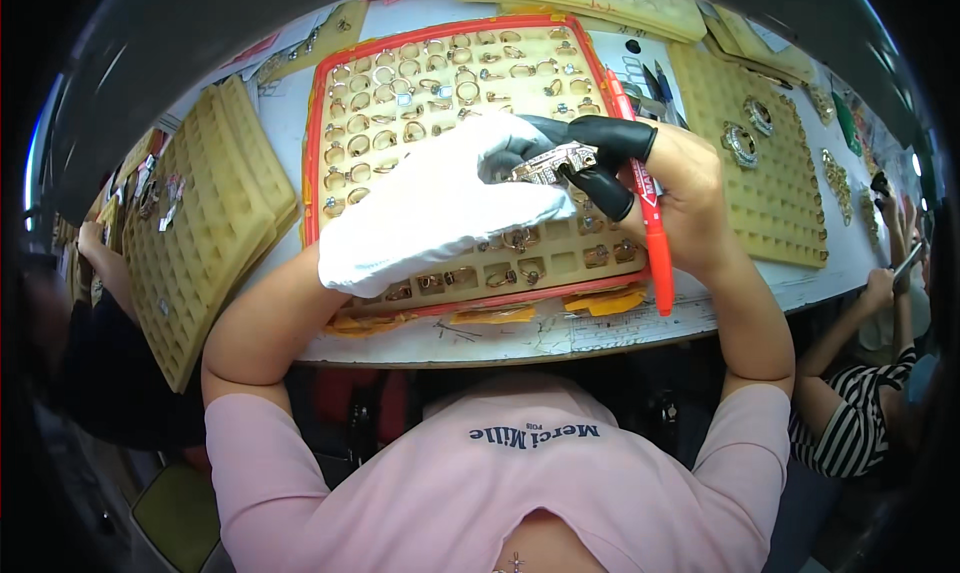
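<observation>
The ornate metal piece [552, 165] was above the red-rimmed tray [313, 158], with both grips closed on it. The gloved left hand [450, 203] reached inward; the right hand [680, 178], wearing black finger covers [615, 135], held also a red marker [656, 238]. Narrow white desk [560, 341] showed between tray and near edge.

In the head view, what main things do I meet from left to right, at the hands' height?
Left yellow foam tray, white-gloved left hand, patterned metal piece, right hand, right yellow foam tray, gold-coloured jewellery heap.
</observation>
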The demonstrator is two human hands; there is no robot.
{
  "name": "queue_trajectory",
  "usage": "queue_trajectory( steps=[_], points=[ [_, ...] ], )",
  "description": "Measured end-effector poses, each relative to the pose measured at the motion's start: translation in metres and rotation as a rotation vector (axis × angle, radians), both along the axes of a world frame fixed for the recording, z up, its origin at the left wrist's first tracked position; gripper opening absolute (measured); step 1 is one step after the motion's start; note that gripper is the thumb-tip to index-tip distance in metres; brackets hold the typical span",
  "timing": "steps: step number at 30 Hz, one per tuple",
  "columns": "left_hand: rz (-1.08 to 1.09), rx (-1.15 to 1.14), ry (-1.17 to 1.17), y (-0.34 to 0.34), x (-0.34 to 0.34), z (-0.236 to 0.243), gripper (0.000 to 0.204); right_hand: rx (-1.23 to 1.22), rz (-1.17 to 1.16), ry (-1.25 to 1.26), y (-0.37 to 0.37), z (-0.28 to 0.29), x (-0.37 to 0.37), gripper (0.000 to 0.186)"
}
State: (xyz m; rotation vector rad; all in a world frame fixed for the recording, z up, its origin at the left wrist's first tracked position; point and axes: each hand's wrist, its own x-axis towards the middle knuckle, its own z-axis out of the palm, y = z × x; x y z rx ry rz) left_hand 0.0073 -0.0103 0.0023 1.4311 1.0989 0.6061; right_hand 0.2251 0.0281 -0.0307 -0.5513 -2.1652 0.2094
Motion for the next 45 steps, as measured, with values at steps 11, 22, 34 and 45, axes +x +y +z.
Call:
queue_trajectory(
  steps=[11, 22, 34, 45],
  points=[
    [-0.019, 0.231, 0.056, 0.005, -0.008, -0.019, 0.043, -0.133, -0.016, -0.139, -0.005, 0.004, 0.003, 0.025],
    [-0.059, 0.136, -0.039, 0.005, -0.004, 0.0, 0.041, -0.177, -0.044, 0.025, -0.008, 0.005, -0.002, 0.02],
    [-0.051, 0.055, 0.03, 0.007, -0.006, -0.003, 0.053, -0.163, -0.025, -0.031, -0.005, 0.004, 0.007, 0.027],
    [-0.041, 0.121, 0.102, 0.012, -0.009, -0.008, 0.042, -0.199, -0.024, -0.028, -0.002, 0.004, 0.004, 0.024]
  ],
)
